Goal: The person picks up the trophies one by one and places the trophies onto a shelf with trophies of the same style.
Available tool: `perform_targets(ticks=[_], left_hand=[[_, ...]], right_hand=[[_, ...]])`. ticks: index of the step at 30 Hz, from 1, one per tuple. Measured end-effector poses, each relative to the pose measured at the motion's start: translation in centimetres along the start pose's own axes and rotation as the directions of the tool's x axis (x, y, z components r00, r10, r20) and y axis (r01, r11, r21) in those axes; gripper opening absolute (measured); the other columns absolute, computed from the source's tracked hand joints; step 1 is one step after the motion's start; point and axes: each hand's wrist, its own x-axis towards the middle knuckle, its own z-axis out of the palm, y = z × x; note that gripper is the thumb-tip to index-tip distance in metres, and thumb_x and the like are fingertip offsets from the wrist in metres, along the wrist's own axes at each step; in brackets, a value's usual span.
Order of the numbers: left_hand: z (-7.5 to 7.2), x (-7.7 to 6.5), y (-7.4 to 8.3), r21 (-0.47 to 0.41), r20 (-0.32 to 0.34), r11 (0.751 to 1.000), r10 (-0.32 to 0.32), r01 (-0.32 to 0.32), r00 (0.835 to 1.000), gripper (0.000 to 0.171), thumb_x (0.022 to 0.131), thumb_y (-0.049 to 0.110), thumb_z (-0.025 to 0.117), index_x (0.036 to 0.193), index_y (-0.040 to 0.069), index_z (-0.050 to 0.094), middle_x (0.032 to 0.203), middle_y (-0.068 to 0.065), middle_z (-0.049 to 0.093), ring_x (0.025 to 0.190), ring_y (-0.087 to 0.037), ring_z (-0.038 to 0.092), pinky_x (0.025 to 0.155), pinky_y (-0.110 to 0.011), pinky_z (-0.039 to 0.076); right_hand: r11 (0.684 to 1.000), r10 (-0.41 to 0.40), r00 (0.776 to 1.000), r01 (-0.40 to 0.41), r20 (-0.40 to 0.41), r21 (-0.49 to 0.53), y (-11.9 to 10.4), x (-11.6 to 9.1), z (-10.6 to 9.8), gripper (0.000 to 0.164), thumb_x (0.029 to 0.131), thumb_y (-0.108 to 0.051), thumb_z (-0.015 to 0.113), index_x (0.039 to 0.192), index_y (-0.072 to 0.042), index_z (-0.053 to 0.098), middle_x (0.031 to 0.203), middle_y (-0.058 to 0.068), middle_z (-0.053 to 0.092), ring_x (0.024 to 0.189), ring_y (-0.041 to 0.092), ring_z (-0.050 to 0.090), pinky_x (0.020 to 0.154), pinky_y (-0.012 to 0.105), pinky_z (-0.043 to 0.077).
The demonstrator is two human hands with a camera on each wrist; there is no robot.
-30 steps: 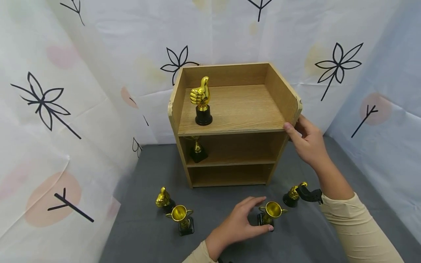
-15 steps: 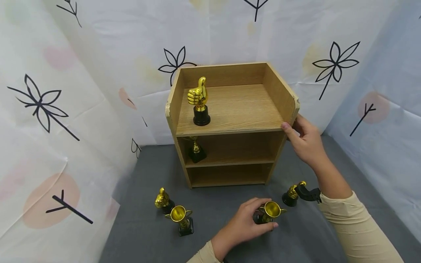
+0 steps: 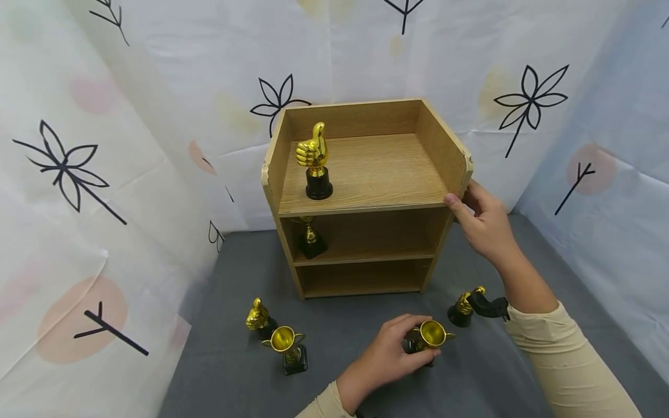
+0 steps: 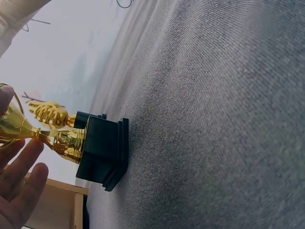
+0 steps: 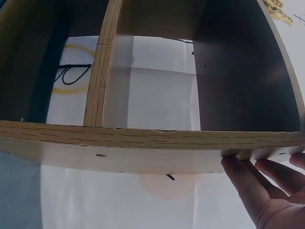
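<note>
My left hand (image 3: 384, 354) curls round a gold trophy cup (image 3: 432, 334), thumb at its near side and fingers at its far left. In the left wrist view the trophy's black base (image 4: 102, 150) stands on the grey cloth. My right hand (image 3: 486, 223) holds the right side of a wooden shelf (image 3: 373, 207), thumb on the front edge and fingers (image 5: 245, 183) against the outer face. A gold thumbs-up trophy (image 3: 315, 162) stands on the top board, at the left. Another trophy (image 3: 312, 238) stands at the left of the middle level, its top partly hidden.
On the grey cloth (image 3: 225, 371), a small thumbs-up trophy (image 3: 259, 318) and a second trophy cup (image 3: 286, 347) stand front left. Another gold trophy (image 3: 463, 305) stands to the right, partly behind the black wrist strap (image 3: 488, 306). Patterned white fabric (image 3: 172, 116) encloses the back and sides.
My left hand has moved slightly right and closed its thumb and fingers round the trophy cup. The right hand keeps its hold on the shelf. The head view has shifted slightly.
</note>
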Motion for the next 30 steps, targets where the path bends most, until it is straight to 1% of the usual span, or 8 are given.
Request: perform_targets(ticks=[4, 6, 11, 15, 18, 21, 24, 30], left_hand=[[-0.2, 0.1, 0.2, 0.011, -0.006, 1.000, 0.012, -0.012, 1.000, 0.051, 0.095, 0.018, 0.082, 0.141, 0.008, 0.063, 0.124, -0.002, 0.072, 0.111, 0.001, 0.068, 0.087, -0.021, 0.061], [-0.5, 0.2, 0.5, 0.023, -0.014, 1.000, 0.014, -0.014, 1.000, 0.050, 0.095, 0.019, 0.083, 0.140, 0.010, 0.063, 0.123, -0.001, 0.072, 0.110, 0.001, 0.068, 0.088, -0.020, 0.061], [-1.4, 0.5, 1.2, 0.072, -0.049, 0.997, 0.034, -0.030, 0.998, 0.049, 0.094, 0.021, 0.084, 0.139, 0.013, 0.065, 0.119, 0.001, 0.073, 0.108, 0.001, 0.068, 0.088, -0.019, 0.060], [-2.3, 0.7, 1.8, 0.095, -0.076, 0.995, 0.044, -0.037, 0.996, 0.050, 0.095, 0.023, 0.084, 0.140, 0.012, 0.065, 0.119, 0.002, 0.073, 0.107, 0.001, 0.068, 0.088, -0.020, 0.061], [-3.0, 0.9, 2.1, 0.076, -0.098, 0.997, 0.039, -0.032, 0.994, 0.053, 0.094, 0.022, 0.084, 0.142, 0.013, 0.065, 0.121, 0.002, 0.073, 0.107, 0.000, 0.068, 0.088, -0.023, 0.062], [-3.8, 1.1, 2.4, 0.091, -0.127, 0.995, 0.047, -0.036, 0.991, 0.054, 0.094, 0.022, 0.085, 0.142, 0.014, 0.064, 0.122, 0.002, 0.073, 0.106, -0.001, 0.068, 0.085, -0.023, 0.062], [-4.5, 1.2, 2.9, 0.072, -0.149, 0.997, 0.040, -0.029, 0.988, 0.053, 0.093, 0.023, 0.085, 0.142, 0.015, 0.064, 0.122, 0.002, 0.072, 0.105, -0.002, 0.068, 0.084, -0.025, 0.062], [-5.7, 1.6, 3.5, 0.049, -0.192, 0.999, 0.027, -0.018, 0.981, 0.050, 0.093, 0.024, 0.085, 0.139, 0.020, 0.065, 0.121, 0.003, 0.069, 0.107, -0.005, 0.067, 0.088, -0.028, 0.062]], right_hand=[[1.000, 0.002, 1.000, -0.002, -0.004, 0.002, 0.0, 0.0, -0.1, 0.057, 0.108, -0.016, 0.062, 0.163, -0.017, 0.045, 0.151, 0.025, 0.059, 0.135, 0.043, 0.059, 0.085, 0.001, 0.048], [1.000, 0.007, 1.000, -0.007, -0.003, 0.004, 0.1, 0.0, -0.1, 0.058, 0.108, -0.017, 0.063, 0.163, -0.017, 0.045, 0.152, 0.025, 0.058, 0.136, 0.043, 0.058, 0.085, 0.001, 0.047], [1.000, 0.012, 1.000, -0.012, 0.005, -0.002, 0.0, 0.1, -0.2, 0.059, 0.109, -0.019, 0.063, 0.164, -0.017, 0.044, 0.154, 0.023, 0.056, 0.138, 0.047, 0.057, 0.085, 0.000, 0.046], [1.000, 0.008, 1.000, -0.008, 0.004, -0.002, 0.1, 0.1, -0.2, 0.059, 0.108, -0.019, 0.063, 0.164, -0.017, 0.044, 0.155, 0.023, 0.056, 0.137, 0.047, 0.058, 0.085, 0.001, 0.046], [1.000, 0.007, 1.000, -0.007, 0.000, 0.003, 0.1, 0.0, -0.2, 0.058, 0.109, -0.018, 0.063, 0.163, -0.016, 0.044, 0.153, 0.023, 0.057, 0.136, 0.047, 0.058, 0.085, 0.001, 0.047], [1.000, 0.003, 1.000, -0.003, -0.003, 0.008, 0.2, 0.1, -0.2, 0.057, 0.108, -0.017, 0.063, 0.163, -0.016, 0.045, 0.152, 0.024, 0.058, 0.135, 0.047, 0.059, 0.084, 0.002, 0.048], [1.000, -0.004, 1.000, 0.004, -0.001, 0.013, 0.2, 0.1, -0.1, 0.058, 0.108, -0.017, 0.063, 0.163, -0.015, 0.045, 0.152, 0.025, 0.058, 0.135, 0.046, 0.058, 0.084, 0.002, 0.048], [1.000, -0.008, 1.000, 0.008, 0.001, 0.008, 0.2, 0.1, 0.0, 0.059, 0.108, -0.018, 0.063, 0.163, -0.014, 0.044, 0.153, 0.026, 0.057, 0.136, 0.049, 0.058, 0.084, 0.000, 0.046]])
